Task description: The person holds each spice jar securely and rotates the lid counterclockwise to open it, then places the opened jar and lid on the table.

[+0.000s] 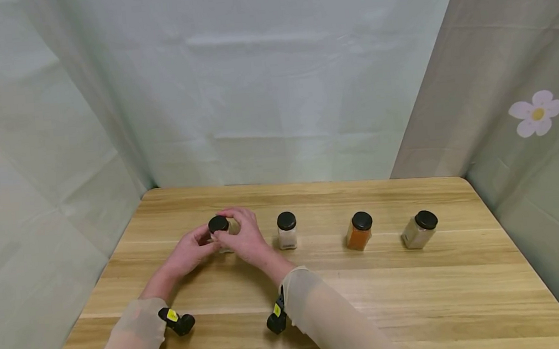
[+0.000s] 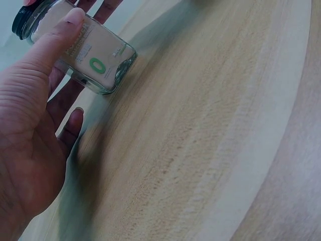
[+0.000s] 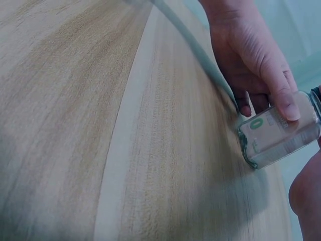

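Observation:
At the left of the table in the head view, both hands are on a square glass spice jar with a black lid. It contains a pale powder, and its label carries a green ring mark. My left hand grips it from the left, thumb across the label in the left wrist view. From the right, my right hand holds it, thumb on the glass and a finger curving by the lid. The jar's base is close to the tabletop; part of its body is hidden behind the hands.
Right of the hands stand three more black-lidded spice jars: one with whitish contents, one orange, one beige. The wooden table is bordered by pale cloth at the back and both sides.

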### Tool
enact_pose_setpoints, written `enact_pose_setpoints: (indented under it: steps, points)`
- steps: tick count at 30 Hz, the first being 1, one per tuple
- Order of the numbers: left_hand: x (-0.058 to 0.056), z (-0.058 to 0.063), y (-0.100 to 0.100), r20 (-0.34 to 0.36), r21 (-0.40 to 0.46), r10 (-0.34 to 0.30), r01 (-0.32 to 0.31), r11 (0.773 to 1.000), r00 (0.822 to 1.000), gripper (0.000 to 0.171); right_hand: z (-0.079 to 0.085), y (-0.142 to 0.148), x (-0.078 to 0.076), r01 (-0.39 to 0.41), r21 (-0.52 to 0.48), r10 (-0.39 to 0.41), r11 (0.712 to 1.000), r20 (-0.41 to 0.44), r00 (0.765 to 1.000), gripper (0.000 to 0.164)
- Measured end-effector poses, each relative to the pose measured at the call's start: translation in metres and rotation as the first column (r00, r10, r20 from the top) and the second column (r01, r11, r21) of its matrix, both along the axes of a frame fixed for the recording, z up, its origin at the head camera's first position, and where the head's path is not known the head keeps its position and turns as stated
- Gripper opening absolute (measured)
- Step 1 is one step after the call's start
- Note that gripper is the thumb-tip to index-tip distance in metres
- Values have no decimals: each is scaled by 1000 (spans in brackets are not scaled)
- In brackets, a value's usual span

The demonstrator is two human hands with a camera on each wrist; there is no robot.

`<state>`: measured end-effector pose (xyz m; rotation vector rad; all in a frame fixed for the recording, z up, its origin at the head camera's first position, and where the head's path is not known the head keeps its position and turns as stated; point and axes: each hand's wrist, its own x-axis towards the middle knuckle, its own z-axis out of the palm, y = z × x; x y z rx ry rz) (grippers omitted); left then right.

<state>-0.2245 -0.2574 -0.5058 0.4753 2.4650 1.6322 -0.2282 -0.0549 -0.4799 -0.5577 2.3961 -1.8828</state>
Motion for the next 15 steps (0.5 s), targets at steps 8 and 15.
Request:
enact_pose_setpoints:
  steps: [8,15]
  points:
    - [1,1,0,-8,-16,5,-6,1000,1000,52,-1,-2,0,7,1,-7,1000,8,1000,44]
    - [0,1,0,2,-6,12,-12,1000,1000,50,-2,-2,1,13,-1,-13,1000,36,999,54]
